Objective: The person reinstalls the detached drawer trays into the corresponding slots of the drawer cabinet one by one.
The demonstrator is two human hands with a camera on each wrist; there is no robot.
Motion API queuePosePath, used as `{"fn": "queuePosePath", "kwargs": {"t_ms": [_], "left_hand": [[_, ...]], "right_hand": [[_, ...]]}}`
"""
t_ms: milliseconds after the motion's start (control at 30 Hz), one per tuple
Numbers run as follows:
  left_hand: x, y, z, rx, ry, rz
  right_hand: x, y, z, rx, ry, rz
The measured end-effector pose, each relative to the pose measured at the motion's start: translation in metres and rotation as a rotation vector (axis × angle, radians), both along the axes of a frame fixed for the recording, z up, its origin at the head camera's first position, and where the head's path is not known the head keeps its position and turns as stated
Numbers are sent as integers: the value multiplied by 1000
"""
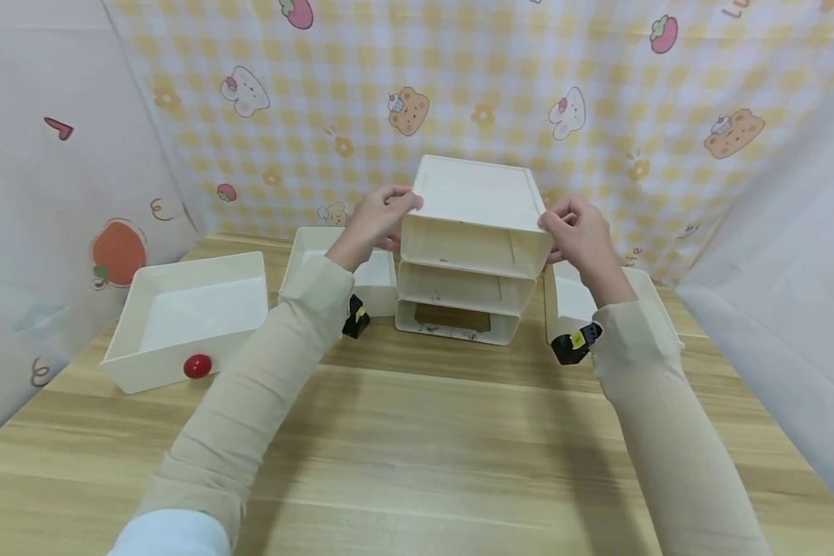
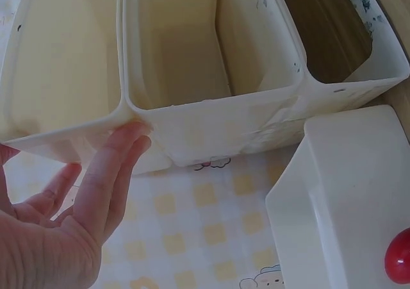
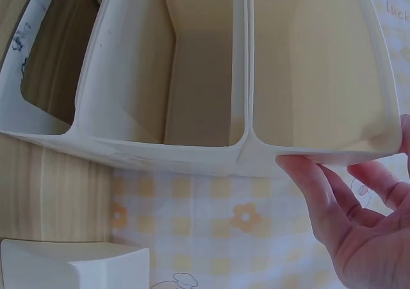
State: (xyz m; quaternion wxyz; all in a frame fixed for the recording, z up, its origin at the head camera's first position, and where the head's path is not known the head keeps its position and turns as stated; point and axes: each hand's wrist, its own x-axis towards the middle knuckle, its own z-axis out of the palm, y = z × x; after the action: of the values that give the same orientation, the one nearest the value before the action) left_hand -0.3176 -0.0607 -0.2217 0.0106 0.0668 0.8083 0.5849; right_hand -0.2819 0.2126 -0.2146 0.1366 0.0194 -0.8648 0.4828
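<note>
Three cream plastic drawer casings stand stacked at the back of the table, their hollow fronts facing me. My left hand [image 1: 378, 222] grips the left side of the top casing [image 1: 479, 193], thumb at the upper edge and fingertips against the side wall. On the opposite side my right hand [image 1: 579, 232] holds the same casing, thumb by the front top corner. Below it lie the middle casing [image 1: 417, 283] and the bottom casing [image 1: 406, 318], which has an opening that shows wood. In both wrist views the top casing's side wall rests against the fingers.
A white drawer [image 1: 201, 297] with a red knob [image 1: 198, 366] sits at the left. Another drawer [image 1: 382, 282] stands left of the stack, partly behind my left arm. A third drawer [image 1: 642, 289] is partly hidden by my right arm. Patterned cloth [image 1: 479, 85] hangs behind the table [image 1: 417, 448].
</note>
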Motion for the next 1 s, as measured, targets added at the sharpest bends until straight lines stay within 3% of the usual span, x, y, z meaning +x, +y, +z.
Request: {"fn": "queuePosePath", "kwargs": {"t_ms": [1000], "left_hand": [[23, -2, -1, -19, -13, -28]], "right_hand": [[32, 2, -4, 27, 46, -24]]}}
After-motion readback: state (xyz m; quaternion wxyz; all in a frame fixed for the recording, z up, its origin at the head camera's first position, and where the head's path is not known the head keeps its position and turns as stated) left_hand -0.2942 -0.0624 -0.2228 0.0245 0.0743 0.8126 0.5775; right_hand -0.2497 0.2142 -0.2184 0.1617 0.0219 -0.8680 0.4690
